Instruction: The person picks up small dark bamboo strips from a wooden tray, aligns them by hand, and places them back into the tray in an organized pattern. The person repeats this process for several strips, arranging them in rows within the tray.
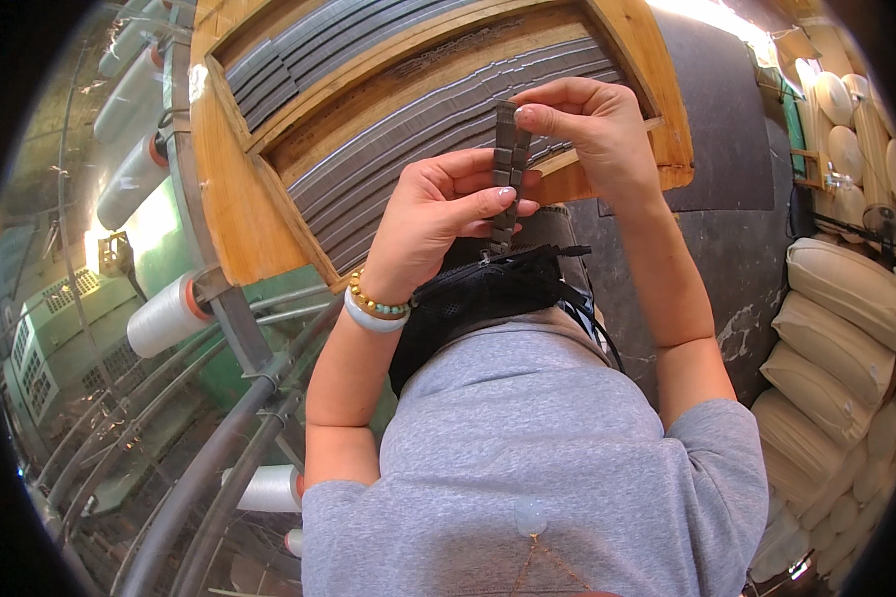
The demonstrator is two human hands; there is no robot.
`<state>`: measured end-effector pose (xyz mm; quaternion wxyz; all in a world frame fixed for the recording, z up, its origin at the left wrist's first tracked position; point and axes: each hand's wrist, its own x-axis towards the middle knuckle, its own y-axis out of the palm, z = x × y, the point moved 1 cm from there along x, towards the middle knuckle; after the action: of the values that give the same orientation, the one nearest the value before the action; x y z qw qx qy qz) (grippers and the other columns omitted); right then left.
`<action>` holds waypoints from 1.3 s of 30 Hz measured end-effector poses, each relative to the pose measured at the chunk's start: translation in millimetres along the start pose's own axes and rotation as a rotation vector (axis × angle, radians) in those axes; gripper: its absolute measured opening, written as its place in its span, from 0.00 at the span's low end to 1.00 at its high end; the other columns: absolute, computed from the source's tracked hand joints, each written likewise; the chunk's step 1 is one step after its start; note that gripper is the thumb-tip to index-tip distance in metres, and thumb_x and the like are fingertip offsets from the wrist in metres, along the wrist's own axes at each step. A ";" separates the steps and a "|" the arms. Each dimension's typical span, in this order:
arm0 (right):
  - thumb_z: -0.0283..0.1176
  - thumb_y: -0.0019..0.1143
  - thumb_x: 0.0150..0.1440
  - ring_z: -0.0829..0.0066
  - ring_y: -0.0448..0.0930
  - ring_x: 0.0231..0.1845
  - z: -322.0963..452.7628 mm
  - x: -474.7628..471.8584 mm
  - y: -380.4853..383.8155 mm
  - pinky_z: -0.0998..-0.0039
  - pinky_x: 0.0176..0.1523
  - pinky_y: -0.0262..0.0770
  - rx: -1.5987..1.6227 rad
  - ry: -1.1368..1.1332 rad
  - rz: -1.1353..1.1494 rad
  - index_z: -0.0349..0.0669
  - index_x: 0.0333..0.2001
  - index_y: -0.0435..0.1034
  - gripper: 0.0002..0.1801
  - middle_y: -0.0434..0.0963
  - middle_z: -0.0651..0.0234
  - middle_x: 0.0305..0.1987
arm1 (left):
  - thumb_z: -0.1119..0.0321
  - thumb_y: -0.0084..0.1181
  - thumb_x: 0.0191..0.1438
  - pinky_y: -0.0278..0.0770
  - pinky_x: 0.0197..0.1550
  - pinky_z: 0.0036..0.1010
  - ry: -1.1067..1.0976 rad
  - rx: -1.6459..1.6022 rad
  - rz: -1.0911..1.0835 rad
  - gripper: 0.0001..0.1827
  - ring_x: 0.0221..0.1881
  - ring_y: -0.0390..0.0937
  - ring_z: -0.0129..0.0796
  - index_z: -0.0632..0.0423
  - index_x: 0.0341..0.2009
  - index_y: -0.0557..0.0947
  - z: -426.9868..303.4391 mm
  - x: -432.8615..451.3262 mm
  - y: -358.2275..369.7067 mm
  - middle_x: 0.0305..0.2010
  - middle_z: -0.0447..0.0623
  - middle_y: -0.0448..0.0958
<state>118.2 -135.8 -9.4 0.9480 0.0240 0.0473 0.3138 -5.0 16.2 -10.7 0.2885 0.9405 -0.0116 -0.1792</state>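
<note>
A narrow bundle of thin, dark metal strips [505,160] stands upright between my hands, above the black mesh pouch [485,287] at my waist. The fingers and thumb of my left hand [448,201] close round its lower half. My right hand [586,123] pinches the top end between thumb and forefinger. Behind the bundle lies a wooden tray [243,224] with compartments, where similar thin metal strips [418,134] are packed in long rows. Part of the bundle is hidden by my fingers.
Thread cones [166,317] are mounted on a metal frame [231,328] to the left, beside bent pipes [216,448]. A green machine housing [52,351] stands farther left. Stacked pale sacks [840,328] line the right side, past the dark floor [702,261].
</note>
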 end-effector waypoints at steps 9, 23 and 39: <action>0.19 0.62 0.52 0.77 0.82 0.41 3.0 -8.5 15.6 0.77 0.43 0.80 0.089 -0.068 0.128 0.33 0.49 0.74 0.19 0.82 0.60 0.40 | 0.75 0.55 0.57 0.83 0.44 0.27 -0.024 -0.034 0.065 0.17 0.42 0.81 0.35 0.64 0.52 0.75 0.0 2.3 0.3 0.44 0.54 0.80; 0.21 0.61 0.54 0.75 0.83 0.42 9.5 -13.8 14.9 0.75 0.43 0.82 0.087 -0.108 0.163 0.34 0.47 0.74 0.16 0.82 0.57 0.42 | 0.74 0.54 0.58 0.83 0.47 0.35 -0.007 0.013 0.074 0.18 0.47 0.80 0.42 0.66 0.53 0.74 -0.3 0.4 4.6 0.48 0.59 0.78; 0.22 0.60 0.54 0.74 0.82 0.45 10.6 -16.9 11.2 0.74 0.45 0.82 0.183 0.052 0.149 0.32 0.50 0.72 0.18 0.81 0.57 0.44 | 0.75 0.53 0.57 0.82 0.47 0.35 -0.032 -0.043 0.077 0.20 0.47 0.80 0.43 0.66 0.54 0.73 -1.6 -0.1 9.1 0.50 0.59 0.77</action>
<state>99.2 -137.1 3.2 0.9144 0.1056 0.0982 0.3783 -3.8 9.5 -4.5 0.3151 0.9299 -0.0485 -0.1834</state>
